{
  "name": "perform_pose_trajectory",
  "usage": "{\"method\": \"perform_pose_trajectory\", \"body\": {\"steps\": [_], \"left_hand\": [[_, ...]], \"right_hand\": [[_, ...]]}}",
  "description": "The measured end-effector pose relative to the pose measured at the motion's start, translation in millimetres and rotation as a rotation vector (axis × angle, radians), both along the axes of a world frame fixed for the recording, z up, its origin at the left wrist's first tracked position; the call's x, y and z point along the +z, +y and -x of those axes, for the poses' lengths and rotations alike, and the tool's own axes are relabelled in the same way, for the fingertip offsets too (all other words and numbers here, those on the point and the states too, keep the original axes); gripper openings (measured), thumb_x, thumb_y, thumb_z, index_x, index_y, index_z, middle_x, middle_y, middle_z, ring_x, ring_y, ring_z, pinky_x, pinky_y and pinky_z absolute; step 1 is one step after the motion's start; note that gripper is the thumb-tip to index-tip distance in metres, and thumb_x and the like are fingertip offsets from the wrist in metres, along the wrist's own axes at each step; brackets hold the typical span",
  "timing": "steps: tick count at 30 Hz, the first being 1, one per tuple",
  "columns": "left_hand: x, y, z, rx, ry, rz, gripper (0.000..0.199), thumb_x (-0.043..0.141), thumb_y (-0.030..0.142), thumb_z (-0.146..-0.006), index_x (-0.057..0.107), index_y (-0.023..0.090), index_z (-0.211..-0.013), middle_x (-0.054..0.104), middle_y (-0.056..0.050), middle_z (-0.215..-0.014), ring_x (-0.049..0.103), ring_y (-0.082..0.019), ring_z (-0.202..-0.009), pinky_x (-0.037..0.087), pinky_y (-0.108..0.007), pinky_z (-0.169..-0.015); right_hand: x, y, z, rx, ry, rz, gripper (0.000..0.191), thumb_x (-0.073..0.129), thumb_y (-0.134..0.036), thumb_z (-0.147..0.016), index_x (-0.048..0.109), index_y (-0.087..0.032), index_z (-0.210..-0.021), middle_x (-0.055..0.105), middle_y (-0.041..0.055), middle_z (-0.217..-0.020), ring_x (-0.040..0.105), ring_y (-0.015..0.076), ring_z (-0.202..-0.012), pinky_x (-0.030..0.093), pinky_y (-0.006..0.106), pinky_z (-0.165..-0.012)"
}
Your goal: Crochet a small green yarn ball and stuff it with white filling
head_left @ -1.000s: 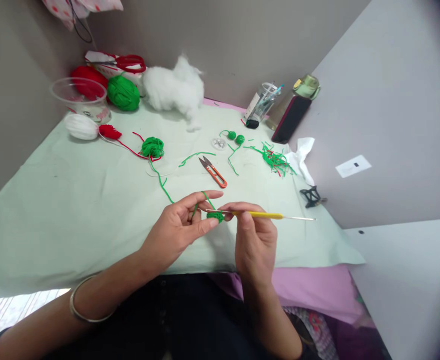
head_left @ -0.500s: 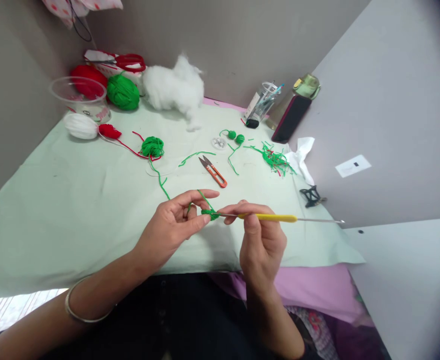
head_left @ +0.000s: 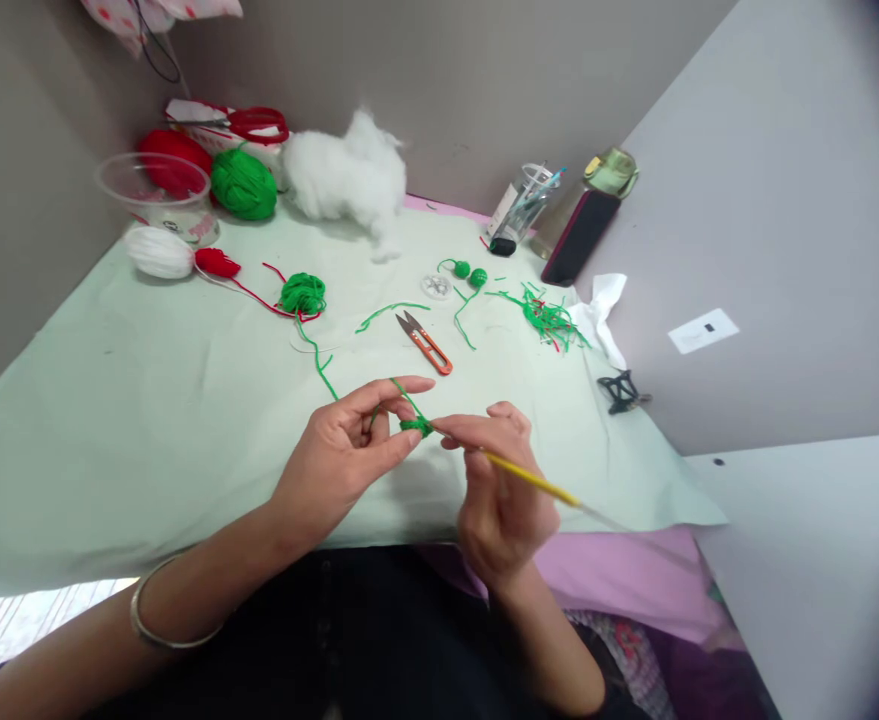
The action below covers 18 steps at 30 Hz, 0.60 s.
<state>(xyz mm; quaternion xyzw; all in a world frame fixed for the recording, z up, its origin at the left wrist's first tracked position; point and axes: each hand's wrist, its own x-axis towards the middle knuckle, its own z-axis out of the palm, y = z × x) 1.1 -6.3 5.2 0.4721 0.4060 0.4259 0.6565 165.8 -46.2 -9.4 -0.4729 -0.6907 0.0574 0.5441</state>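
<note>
Above the near edge of the pale green tablecloth [head_left: 221,430], a small green crochet piece [head_left: 415,427] is held at the fingertips of the left hand [head_left: 338,455]. It is pinched by the thumb, grip narrow; the index finger is stretched out, and a green working strand [head_left: 407,399] is run from it down to the piece. By the right hand [head_left: 503,495], a yellow-handled crochet hook [head_left: 533,477] is gripped between thumb and fingers, tilted, rear end lowered to the right and blurred. The hook's working tip is hidden near the piece; whether a stitch is entered cannot be told. A bangle [head_left: 139,618] is worn on the left forearm.

Beyond the hands, orange-handled snips [head_left: 431,351] are laid with blades parted, pointed away. To their left, a loose green yarn bundle [head_left: 302,294] is seen, with a green strand trailed toward the left hand. Two small green balls [head_left: 478,278] are placed farther back, near a clear round dish [head_left: 436,287]. Green and red scraps [head_left: 548,318] are heaped at right, beside a crumpled tissue [head_left: 602,320]. White stuffing [head_left: 341,175] is piled at the back, next to a green yarn ball [head_left: 244,185].
</note>
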Motion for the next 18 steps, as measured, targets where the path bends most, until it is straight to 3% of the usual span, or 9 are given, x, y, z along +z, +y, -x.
{"method": "perform_pose_trajectory", "body": {"steps": [4, 7, 10, 12, 16, 18], "left_hand": [[3.0, 2.5, -2.1, -0.09, -0.26, 0.236, 0.052, 0.082, 0.026, -0.084, 0.07, 0.025, -0.134, 0.054, 0.004, -0.08, 0.032, -0.003, -0.053, 0.03, -0.018, -0.047], [5.4, 6.5, -0.9, -0.154, -0.415, 0.385, 0.043, 0.08, 0.023, -0.086, 0.073, 0.016, -0.127, 0.038, 0.009, -0.065, 0.015, -0.002, -0.049, 0.022, -0.015, -0.042], [7.6, 7.8, -0.5, -0.114, -0.434, 0.343, 0.042, 0.081, 0.02, -0.084, 0.075, 0.019, -0.126, 0.05, 0.005, -0.074, 0.019, -0.001, -0.05, 0.021, -0.014, -0.041], [8.3, 6.3, -1.8, -0.102, -0.385, 0.29, 0.045, 0.083, 0.02, -0.081, 0.075, 0.023, -0.125, 0.058, 0.002, -0.086, 0.027, -0.001, -0.052, 0.022, -0.014, -0.04], [7.4, 2.0, -6.7, -0.071, -0.271, 0.202, 0.045, 0.085, 0.025, -0.081, 0.076, 0.026, -0.125, 0.06, 0.001, -0.089, 0.037, -0.004, -0.057, 0.029, -0.014, -0.041], [6.8, 1.0, -8.9, -0.028, -0.257, 0.191, 0.049, 0.086, 0.026, -0.08, 0.074, 0.026, -0.127, 0.062, 0.001, -0.089, 0.04, -0.004, -0.058, 0.031, -0.014, -0.042]], "right_hand": [[-6.9, 0.1, 1.0, -0.088, -0.242, -0.152, 0.036, 0.066, -0.014, -0.093, 0.072, -0.038, -0.119, 0.081, 0.001, -0.106, 0.072, 0.0199, -0.087, 0.043, 0.046, -0.097], [-2.9, 2.3, 2.0, -0.066, 0.038, -0.065, 0.028, 0.058, -0.018, -0.099, 0.074, -0.035, -0.114, 0.08, 0.0016, -0.099, 0.07, 0.02, -0.083, 0.046, 0.046, -0.094], [4.2, 5.9, 3.6, 0.024, 0.458, 0.119, 0.024, 0.052, -0.024, -0.104, 0.075, -0.03, -0.104, 0.076, 0.0015, -0.088, 0.066, 0.0187, -0.075, 0.051, 0.041, -0.08], [6.6, 7.3, 5.3, 0.075, 0.53, 0.181, 0.021, 0.055, -0.026, -0.103, 0.076, -0.029, -0.1, 0.076, 0.002, -0.089, 0.066, 0.0188, -0.077, 0.051, 0.038, -0.076], [3.2, 6.3, 8.5, 0.018, 0.302, 0.126, 0.022, 0.057, -0.019, -0.101, 0.075, -0.03, -0.108, 0.08, -0.0001, -0.099, 0.071, 0.0173, -0.081, 0.047, 0.046, -0.101], [-1.2, 5.7, 8.7, -0.029, 0.145, 0.041, 0.026, 0.058, -0.015, -0.1, 0.073, -0.032, -0.112, 0.081, -0.0004, -0.1, 0.073, 0.0175, -0.082, 0.044, 0.047, -0.104]]}}
